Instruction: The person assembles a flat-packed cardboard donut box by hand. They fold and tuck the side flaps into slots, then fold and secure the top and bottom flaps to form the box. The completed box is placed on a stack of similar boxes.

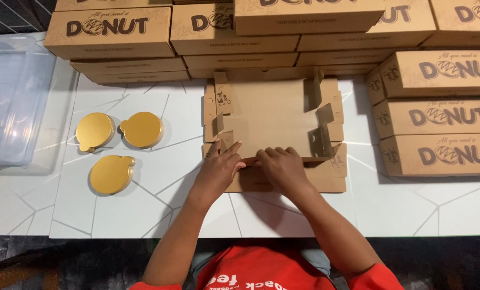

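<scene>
A flat brown cardboard box blank [275,121], partly folded up, lies in the middle of the white table. Its left, right and far flaps stand half raised. My left hand [219,167] presses on the near left edge of the box, fingers spread over the near wall. My right hand [283,166] lies right beside it with fingers curled on the near wall's fold. Both hands rest on the near flap [326,180], which lies flat toward me.
Three round gold cake boards [95,130] [142,129] [111,173] lie to the left. A clear plastic container [11,102] sits at the far left. Stacks of closed brown printed boxes [111,32] line the back and the right side [444,115].
</scene>
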